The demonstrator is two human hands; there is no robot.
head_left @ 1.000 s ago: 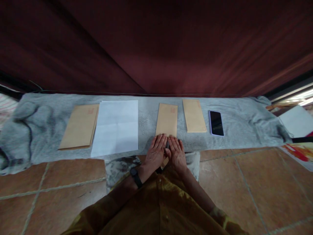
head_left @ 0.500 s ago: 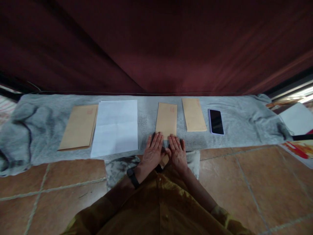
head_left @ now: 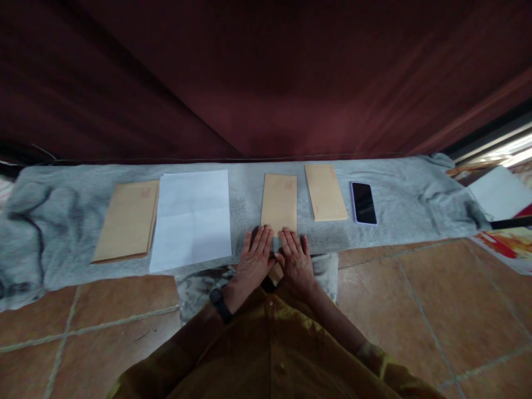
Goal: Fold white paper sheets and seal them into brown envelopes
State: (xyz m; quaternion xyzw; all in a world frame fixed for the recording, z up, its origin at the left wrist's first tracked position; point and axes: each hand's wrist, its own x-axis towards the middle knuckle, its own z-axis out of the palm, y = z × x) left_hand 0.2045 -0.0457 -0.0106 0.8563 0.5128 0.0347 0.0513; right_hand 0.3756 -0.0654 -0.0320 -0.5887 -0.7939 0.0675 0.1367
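Note:
A brown paper envelope (head_left: 279, 202) with a small red print lies in front of me on the grey cloth (head_left: 245, 221). My left hand (head_left: 256, 255) rests flat on its near left corner, fingers stretched forward. On the near right corner lies my right hand (head_left: 297, 257), flat as well, with its fingers extended. The thumbs come close together between the hands. My hands cover part of the envelope's near edge. Right of it lies another brown envelope or small stack (head_left: 326, 193), touched by neither hand.
White paper sheets (head_left: 191, 219) lie to the left, beside a stack of larger brown envelopes (head_left: 127, 221). A phone (head_left: 363, 203) in a pale purple case is on the right. A dark red curtain (head_left: 266, 83) hangs behind the cloth-covered surface; tiled floor (head_left: 394, 299) shows below.
The view has shifted slightly, so the things on the cloth sit a little further left. Both hands stay flat at the envelope's near end.

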